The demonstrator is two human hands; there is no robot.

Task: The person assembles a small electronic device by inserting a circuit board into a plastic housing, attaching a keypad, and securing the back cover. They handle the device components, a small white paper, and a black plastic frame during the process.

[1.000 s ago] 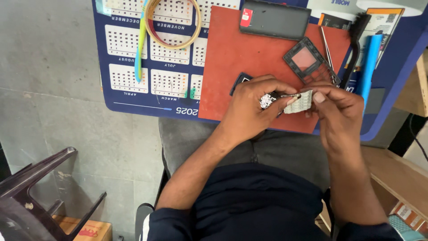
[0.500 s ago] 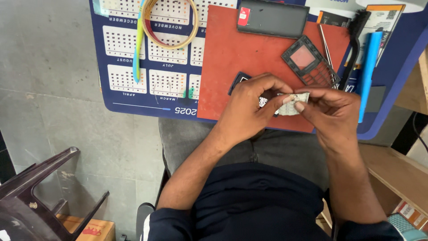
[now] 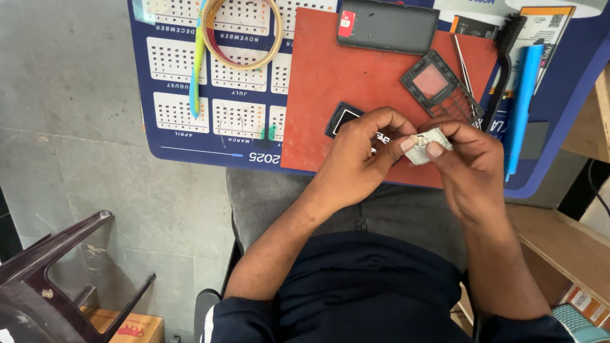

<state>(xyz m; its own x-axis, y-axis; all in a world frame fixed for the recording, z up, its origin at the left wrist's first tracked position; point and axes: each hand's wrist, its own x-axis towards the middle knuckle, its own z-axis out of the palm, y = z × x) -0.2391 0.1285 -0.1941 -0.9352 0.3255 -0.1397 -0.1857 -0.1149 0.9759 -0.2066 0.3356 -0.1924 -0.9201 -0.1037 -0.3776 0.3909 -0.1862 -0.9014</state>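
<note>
small pale crumpled keypad piece [image 3: 427, 145] pinched between both hands, just above the near edge of the red work mat [image 3: 318, 95], over the lap. held up off the mat, at the meeting point of the fingertips.

beyond the hands on the mat: dark phone front frame [image 3: 438, 86] with a pinkish window, lying tilted; grey phone back cover [image 3: 391, 26] at the far edge; small black rectangular part [image 3: 341, 118] just left of the left hand's knuckles, partly hidden by them. metal tweezers [image 3: 462, 63] beside the frame, black brush [image 3: 502, 70] and blue tool [image 3: 522, 95] further right, near the mat's right edge. blue calendar desk pad [image 3: 190, 114] under the mat, with a tan ring of tape [image 3: 240, 38] and a yellow-green strip [image 3: 198, 63] lying on it, well apart from the hands. dark plastic chair [image 3: 51, 267] on the floor at lower left.

left hand [image 3: 356, 159] curled, thumb and fingers closed on the left end of the piece. right hand [image 3: 470, 165] likewise curled, thumb and forefinger closed on its right end.
</note>
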